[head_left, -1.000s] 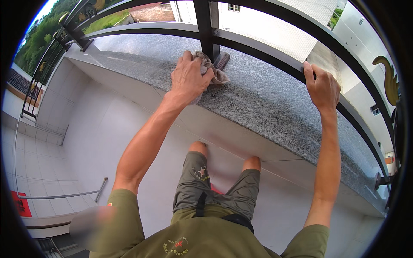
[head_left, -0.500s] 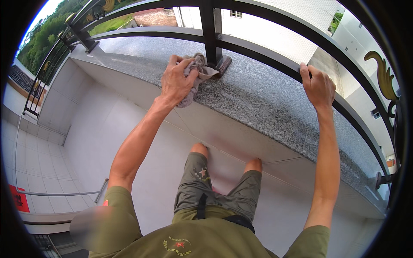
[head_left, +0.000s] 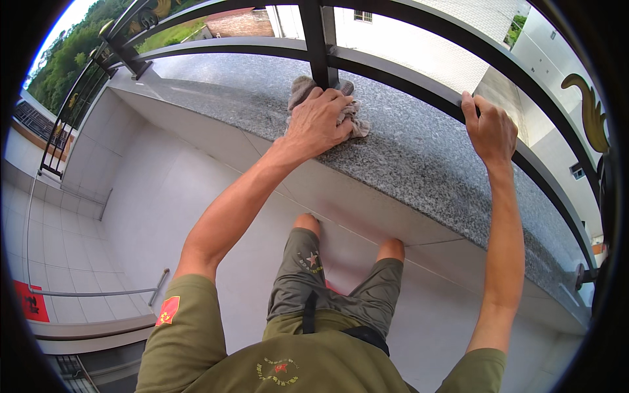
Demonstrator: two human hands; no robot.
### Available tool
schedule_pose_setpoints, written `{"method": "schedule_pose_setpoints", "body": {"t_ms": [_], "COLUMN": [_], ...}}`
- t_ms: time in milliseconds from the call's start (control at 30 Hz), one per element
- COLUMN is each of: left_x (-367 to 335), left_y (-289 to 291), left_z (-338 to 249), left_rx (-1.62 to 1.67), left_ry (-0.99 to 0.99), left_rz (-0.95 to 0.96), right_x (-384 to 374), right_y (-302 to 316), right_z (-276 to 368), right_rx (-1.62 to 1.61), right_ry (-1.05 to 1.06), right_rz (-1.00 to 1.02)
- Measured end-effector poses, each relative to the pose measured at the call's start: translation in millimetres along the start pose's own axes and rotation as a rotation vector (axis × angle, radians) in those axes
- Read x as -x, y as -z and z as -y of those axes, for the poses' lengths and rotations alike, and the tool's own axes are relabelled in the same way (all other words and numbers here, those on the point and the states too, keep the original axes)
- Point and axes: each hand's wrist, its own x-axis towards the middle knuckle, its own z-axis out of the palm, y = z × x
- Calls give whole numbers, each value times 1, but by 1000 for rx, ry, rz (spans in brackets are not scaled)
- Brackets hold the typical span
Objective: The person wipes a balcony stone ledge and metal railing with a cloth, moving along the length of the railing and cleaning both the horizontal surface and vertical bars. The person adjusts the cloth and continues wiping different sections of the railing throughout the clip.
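My left hand (head_left: 319, 123) is closed on a crumpled greyish cloth (head_left: 354, 120), pressing it to the speckled granite ledge (head_left: 419, 160). The cloth bunches around the foot of a dark metal railing post (head_left: 319, 49) and hides the post's base. My right hand (head_left: 490, 129) grips the lower rail of the black railing (head_left: 406, 81), fingers wrapped over it and thumb side toward the post.
A pale tiled wall drops from the ledge to a light floor (head_left: 164, 196) below. Gold scroll ornaments (head_left: 588, 111) stick out from the railing on the right. At the left stand a thin metal pipe (head_left: 98, 294) and a red sheet (head_left: 31, 302). Buildings and trees lie beyond.
My left hand has moved right with the cloth, from the left side of the post to in front of its base. My right hand keeps its hold on the rail.
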Motion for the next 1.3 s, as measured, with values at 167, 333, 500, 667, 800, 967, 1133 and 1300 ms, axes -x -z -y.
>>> {"method": "schedule_pose_setpoints", "body": {"t_ms": [167, 333, 500, 667, 800, 967, 1133, 1300], "left_x": [16, 17, -31, -66, -79, -33, -4, 17], "left_y": [15, 30, 25, -29, -35, -24, 10, 32], "left_z": [27, 62, 164, 185, 151, 134, 133, 129], "left_rx": [-16, 7, 1379, 1482, 1169, 1057, 516, 1118], "left_ry": [3, 230, 767, 726, 918, 527, 451, 708], "left_rz": [12, -217, -357, -371, -162, -253, -145, -463], "right_x": [1, 0, -1, -1, 5, -1, -2, 0], "right_y": [0, -1, -2, -8, -4, -9, -5, -5], "right_z": [3, 0, 5, 13, 4, 8, 4, 3], "right_rx": [-21, -14, 6, 15, 57, 31, 38, 63], "right_ry": [-9, -11, -16, 5, -24, -19, -26, -5], "right_rz": [28, -17, -2, -33, -29, -50, -23, -56]}}
